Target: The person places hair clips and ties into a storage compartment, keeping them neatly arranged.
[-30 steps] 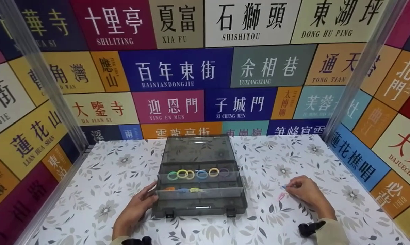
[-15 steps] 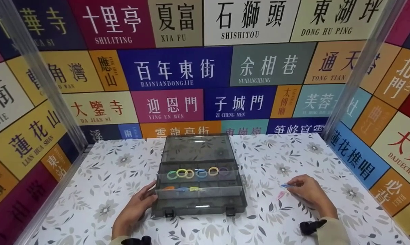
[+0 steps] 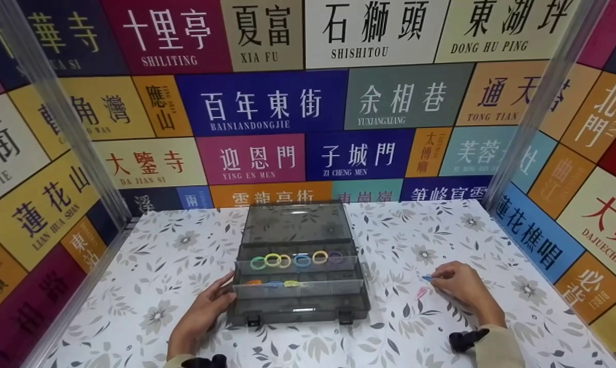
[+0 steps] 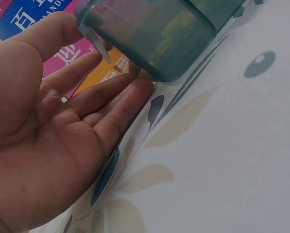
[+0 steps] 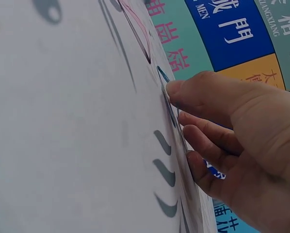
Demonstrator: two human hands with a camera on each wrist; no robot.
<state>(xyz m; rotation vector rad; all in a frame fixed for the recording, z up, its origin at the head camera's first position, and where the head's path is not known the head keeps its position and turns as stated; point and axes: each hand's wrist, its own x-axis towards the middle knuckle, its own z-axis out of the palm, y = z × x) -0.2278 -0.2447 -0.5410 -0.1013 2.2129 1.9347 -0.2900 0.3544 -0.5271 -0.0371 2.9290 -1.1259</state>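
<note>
A smoky-grey plastic case (image 3: 298, 306) stands with its lid raised in the head view. My left hand (image 3: 205, 314) rests against the case's left side, fingers mostly straight; the left wrist view shows the fingertips (image 4: 142, 87) at its lower edge. Over on the right, my right hand (image 3: 458, 283) pinches a small thin blue clip (image 3: 427, 277) between thumb and fingers, low over the table. A pink looped clip (image 3: 421, 293) lies just beside it. The right wrist view shows the blue clip (image 5: 163, 74) sticking out past the thumb, its other end hidden.
Several coloured rings (image 3: 302, 260) sit in the case's back row. Orange, blue and yellow pieces (image 3: 291, 283) lie in the row in front. The floral tabletop (image 3: 185, 271) meets sign-covered walls (image 3: 261, 102) at the back and sides.
My right hand has shifted slightly, and more of the blue clip shows at its fingertips. The left hand has stayed at the case.
</note>
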